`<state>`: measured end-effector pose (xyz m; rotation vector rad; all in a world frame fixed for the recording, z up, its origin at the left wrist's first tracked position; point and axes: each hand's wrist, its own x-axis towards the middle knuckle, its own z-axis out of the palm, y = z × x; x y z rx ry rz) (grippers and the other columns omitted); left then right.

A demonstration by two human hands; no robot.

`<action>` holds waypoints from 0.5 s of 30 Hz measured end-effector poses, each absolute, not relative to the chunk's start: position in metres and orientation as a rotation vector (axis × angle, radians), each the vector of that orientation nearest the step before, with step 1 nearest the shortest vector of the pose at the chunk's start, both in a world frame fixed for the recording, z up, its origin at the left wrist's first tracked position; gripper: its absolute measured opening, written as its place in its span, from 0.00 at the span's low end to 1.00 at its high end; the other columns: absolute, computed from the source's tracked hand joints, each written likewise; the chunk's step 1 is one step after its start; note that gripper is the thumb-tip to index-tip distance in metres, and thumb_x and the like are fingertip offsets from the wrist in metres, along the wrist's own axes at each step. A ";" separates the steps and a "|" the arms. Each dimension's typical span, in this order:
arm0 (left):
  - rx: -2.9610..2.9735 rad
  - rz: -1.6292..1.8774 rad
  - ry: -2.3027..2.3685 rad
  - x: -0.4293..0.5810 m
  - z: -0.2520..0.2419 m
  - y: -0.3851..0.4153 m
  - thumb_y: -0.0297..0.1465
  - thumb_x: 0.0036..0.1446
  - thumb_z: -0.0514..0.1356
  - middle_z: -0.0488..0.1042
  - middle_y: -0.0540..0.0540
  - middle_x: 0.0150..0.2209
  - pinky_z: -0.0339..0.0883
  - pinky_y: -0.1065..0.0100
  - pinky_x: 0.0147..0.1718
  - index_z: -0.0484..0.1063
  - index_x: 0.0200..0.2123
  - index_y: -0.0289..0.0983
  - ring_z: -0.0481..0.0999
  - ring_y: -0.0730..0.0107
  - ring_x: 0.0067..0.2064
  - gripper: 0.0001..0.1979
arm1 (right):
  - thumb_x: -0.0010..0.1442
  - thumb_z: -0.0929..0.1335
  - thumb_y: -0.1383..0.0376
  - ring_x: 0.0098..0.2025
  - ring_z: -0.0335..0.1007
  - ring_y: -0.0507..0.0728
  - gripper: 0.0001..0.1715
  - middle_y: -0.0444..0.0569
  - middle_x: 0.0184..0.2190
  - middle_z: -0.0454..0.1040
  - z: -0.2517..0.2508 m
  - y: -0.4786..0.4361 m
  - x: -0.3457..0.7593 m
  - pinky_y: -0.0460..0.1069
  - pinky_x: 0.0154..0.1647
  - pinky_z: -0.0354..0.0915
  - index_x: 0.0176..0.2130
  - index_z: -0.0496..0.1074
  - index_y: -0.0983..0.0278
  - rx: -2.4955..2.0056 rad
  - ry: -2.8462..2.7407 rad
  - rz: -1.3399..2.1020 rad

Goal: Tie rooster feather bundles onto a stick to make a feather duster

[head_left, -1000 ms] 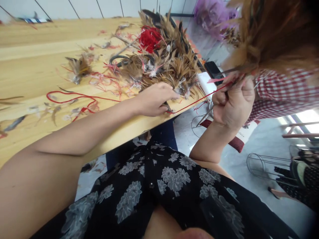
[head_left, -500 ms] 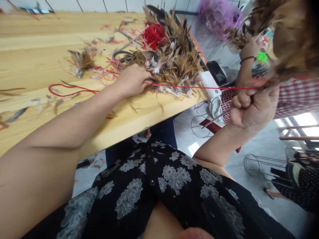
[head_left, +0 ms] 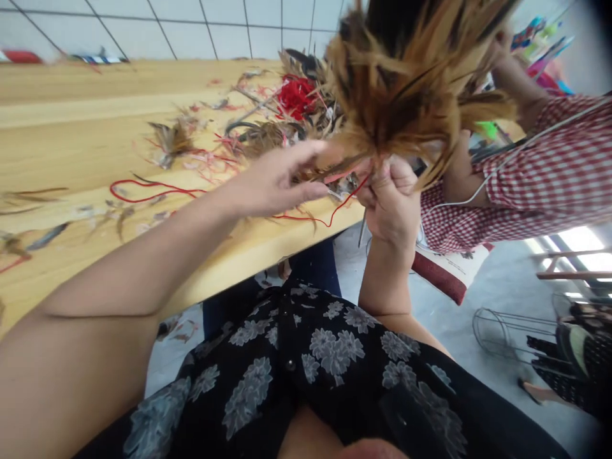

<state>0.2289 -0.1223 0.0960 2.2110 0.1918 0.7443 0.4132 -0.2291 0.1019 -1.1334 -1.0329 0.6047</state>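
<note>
My right hand (head_left: 391, 201) is closed round the base of a big bunch of brown and black feathers (head_left: 411, 83), held up over the table's edge. A thin metal rod (head_left: 362, 233) pokes down from that fist. My left hand (head_left: 280, 182) reaches toward the bunch's base, fingers stretched, pinching a red string (head_left: 306, 217) that loops down to the wooden table (head_left: 71, 140). More red string (head_left: 143, 188) trails along the tabletop.
A heap of brown feathers (head_left: 272, 134) with a red tuft (head_left: 295, 95) lies on the table, loose feathers and red scraps around it. A person in a red checked sleeve (head_left: 535, 172) works at the right. Wire frames (head_left: 502, 319) stand on the floor.
My right hand came in from the far right and lifted the feather bunch up in front of me. My left hand left the heap and rose toward it; the taut red string went slack.
</note>
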 end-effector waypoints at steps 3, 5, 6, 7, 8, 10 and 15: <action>2.004 0.653 0.138 0.245 0.075 -0.135 0.57 0.70 0.57 0.77 0.36 0.61 0.77 0.55 0.59 0.62 0.70 0.39 0.79 0.55 0.62 0.37 | 0.58 0.69 0.30 0.23 0.53 0.49 0.35 0.42 0.26 0.62 0.096 -0.218 0.398 0.47 0.19 0.55 0.30 0.70 0.57 -1.161 -1.195 0.579; 1.901 0.585 0.138 0.241 0.068 -0.140 0.54 0.70 0.59 0.81 0.38 0.51 0.80 0.59 0.51 0.63 0.69 0.39 0.84 0.58 0.51 0.34 | 0.62 0.67 0.31 0.25 0.57 0.50 0.34 0.42 0.26 0.62 0.090 -0.212 0.393 0.47 0.21 0.58 0.32 0.70 0.57 -1.161 -1.251 0.579; 1.859 0.550 0.151 0.235 0.069 -0.141 0.53 0.70 0.59 0.81 0.39 0.46 0.81 0.61 0.45 0.64 0.67 0.39 0.85 0.61 0.45 0.32 | 0.62 0.67 0.32 0.26 0.59 0.50 0.33 0.42 0.26 0.62 0.087 -0.209 0.392 0.47 0.22 0.60 0.32 0.70 0.57 -1.165 -1.270 0.580; 1.834 0.516 0.184 0.226 0.071 -0.142 0.51 0.71 0.59 0.81 0.41 0.42 0.80 0.63 0.40 0.66 0.65 0.38 0.84 0.64 0.39 0.30 | 0.63 0.67 0.32 0.27 0.61 0.51 0.33 0.43 0.27 0.63 0.085 -0.207 0.393 0.47 0.22 0.61 0.33 0.71 0.57 -1.174 -1.285 0.579; 1.831 0.489 0.232 0.214 0.075 -0.143 0.50 0.71 0.59 0.81 0.42 0.40 0.79 0.65 0.35 0.69 0.63 0.38 0.82 0.67 0.35 0.27 | 0.63 0.67 0.32 0.28 0.62 0.51 0.33 0.43 0.27 0.63 0.084 -0.205 0.394 0.48 0.23 0.61 0.34 0.71 0.57 -1.184 -1.295 0.574; 1.882 0.493 0.342 0.184 0.087 -0.140 0.49 0.71 0.60 0.81 0.43 0.39 0.74 0.69 0.30 0.75 0.57 0.39 0.77 0.72 0.31 0.23 | 0.62 0.67 0.31 0.28 0.62 0.52 0.33 0.44 0.28 0.64 0.086 -0.201 0.400 0.48 0.23 0.60 0.36 0.72 0.56 -1.195 -1.290 0.558; 2.121 0.581 0.601 0.084 0.113 -0.111 0.48 0.67 0.65 0.79 0.49 0.31 0.66 0.74 0.26 0.80 0.44 0.40 0.70 0.77 0.27 0.17 | 0.51 0.73 0.28 0.21 0.51 0.48 0.36 0.41 0.24 0.62 0.088 -0.192 0.419 0.47 0.18 0.50 0.31 0.67 0.56 -1.101 -1.164 0.553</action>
